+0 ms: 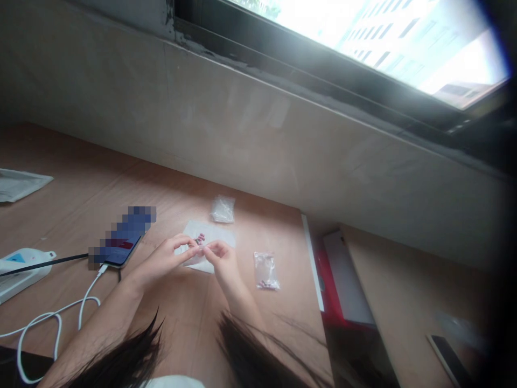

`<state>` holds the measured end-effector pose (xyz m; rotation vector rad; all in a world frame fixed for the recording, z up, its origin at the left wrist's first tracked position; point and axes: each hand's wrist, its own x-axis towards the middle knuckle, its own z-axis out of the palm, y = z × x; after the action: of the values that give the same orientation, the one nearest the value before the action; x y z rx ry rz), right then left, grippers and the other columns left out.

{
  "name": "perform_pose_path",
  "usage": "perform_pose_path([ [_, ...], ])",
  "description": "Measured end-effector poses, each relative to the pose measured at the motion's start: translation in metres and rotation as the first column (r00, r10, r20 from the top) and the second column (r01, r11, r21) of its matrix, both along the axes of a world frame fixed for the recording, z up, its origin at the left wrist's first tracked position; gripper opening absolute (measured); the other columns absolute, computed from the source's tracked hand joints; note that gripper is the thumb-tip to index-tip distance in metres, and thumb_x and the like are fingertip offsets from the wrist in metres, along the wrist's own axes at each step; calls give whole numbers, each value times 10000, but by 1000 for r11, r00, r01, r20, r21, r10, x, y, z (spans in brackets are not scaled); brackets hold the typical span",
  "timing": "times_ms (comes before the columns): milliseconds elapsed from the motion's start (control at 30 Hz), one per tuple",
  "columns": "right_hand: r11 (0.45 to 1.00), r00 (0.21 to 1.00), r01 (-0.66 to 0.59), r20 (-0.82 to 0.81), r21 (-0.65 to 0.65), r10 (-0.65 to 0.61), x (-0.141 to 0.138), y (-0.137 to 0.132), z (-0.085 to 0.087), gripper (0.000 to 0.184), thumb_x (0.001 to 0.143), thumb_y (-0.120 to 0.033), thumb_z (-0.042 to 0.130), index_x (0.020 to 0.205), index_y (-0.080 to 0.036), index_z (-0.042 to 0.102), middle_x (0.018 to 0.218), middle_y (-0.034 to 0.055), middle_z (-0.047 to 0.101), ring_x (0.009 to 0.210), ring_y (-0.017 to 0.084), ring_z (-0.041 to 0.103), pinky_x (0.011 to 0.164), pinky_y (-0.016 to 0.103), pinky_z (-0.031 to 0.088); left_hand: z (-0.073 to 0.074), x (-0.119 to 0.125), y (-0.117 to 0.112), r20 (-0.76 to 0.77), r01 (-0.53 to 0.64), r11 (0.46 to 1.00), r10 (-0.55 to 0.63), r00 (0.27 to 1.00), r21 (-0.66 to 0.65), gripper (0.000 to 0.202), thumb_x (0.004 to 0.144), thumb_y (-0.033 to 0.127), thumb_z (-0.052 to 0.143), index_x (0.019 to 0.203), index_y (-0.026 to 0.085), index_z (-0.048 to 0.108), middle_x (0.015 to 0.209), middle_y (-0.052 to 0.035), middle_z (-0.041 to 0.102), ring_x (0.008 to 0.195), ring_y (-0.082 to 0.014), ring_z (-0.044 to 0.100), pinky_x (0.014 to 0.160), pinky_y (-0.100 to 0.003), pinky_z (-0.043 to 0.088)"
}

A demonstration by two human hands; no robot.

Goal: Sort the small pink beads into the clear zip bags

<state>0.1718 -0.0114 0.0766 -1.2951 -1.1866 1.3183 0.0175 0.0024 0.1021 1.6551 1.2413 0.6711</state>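
On a light wooden desk, two bare hands work close together near the middle. The left hand and the right hand reach in from the near side, and their fingertips meet in a small pinch. I cannot tell if they are clamped on something, because the spot is tiny and hard to see. Just past the fingertips, small pink bits sit on a white sheet of paper. A clear plastic bag lies just past the paper on the far side, and a second clear bag with pink bits inside lies to the right. On the left, a phone is plugged into a white cable, and a white power strip sits further left. Long dark hair hangs down on the near side. The pink bits are so small that they could slip from the fingers and roll off the paper. A bump to the desk could scatter them too. The hair could swing down and hide the hands or brush the bits away. An arm could catch the cable and tug the phone.
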Motion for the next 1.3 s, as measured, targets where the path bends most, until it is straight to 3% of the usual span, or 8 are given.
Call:
perform_pose_path([
  [167,996,998,66,2,-66,-66,1,2,-1,150,627,-291,594,597,-151,550,574,3,591,566,132,544,573,257,426,-3,-5,1,-17,13,1000,-13,1000,-22,285,721,432,477,718,174,599,765,-18,603,775,-182,547,697,-257,408],
  [333,990,985,-85,-162,-116,66,1,-7,-9,227,624,-347,611,735,-155,565,698,20,618,667,141,578,631,266,454,-3,-4,-1,65,-86,996,87,994,-17,257,722,409,494,705,172,591,760,-15,612,769,-180,550,691,-241,408],
  [467,978,973,-58,-232,-200,10,20,-22,-18,230,653,-376,577,721,-162,526,571,-21,554,507,101,525,463,218,442,-1,-2,-3,68,-172,973,184,981,-152,278,731,425,460,728,172,574,705,-1,613,671,-164,559,590,-221,419],
  [567,956,964,223,-103,-191,-246,56,-33,-21,225,643,-363,582,715,-159,521,540,-39,510,410,65,443,367,173,362,-12,-7,-3,-19,-267,947,268,963,-177,286,712,431,464,717,164,566,690,-4,611,653,-167,557,566,-218,416],
  [667,849,862,506,95,-154,-497,104,-43,-27,248,628,-374,580,728,-154,527,553,-21,529,419,82,457,368,186,351,-34,-16,-5,-119,-265,954,249,961,-140,321,704,447,449,722,153,577,703,-17,617,675,-181,555,601,-236,416],
  [767,751,731,656,312,-77,-607,141,-51,-39,273,613,-384,566,734,-139,552,586,28,581,464,131,509,394,222,370,-54,-23,-12,-209,-281,955,257,944,-97,341,712,450,428,723,150,589,717,-27,624,690,-192,552,634,-250,414],
  [1100,765,535,631,642,129,-549,147,-46,-56,244,634,-348,500,699,-139,609,595,53,619,598,192,554,559,268,390,-79,-32,-16,-294,-200,979,200,935,31,348,754,441,378,758,165,591,795,-33,612,734,-187,541,692,-263,408],
  [1300,823,545,545,679,160,-492,147,-45,-56,251,675,-338,459,743,-146,606,651,56,611,632,192,528,604,278,376,-84,-35,-16,-305,-173,983,183,935,61,332,765,426,379,765,166,586,809,-41,607,752,-189,538,684,-258,404],
])
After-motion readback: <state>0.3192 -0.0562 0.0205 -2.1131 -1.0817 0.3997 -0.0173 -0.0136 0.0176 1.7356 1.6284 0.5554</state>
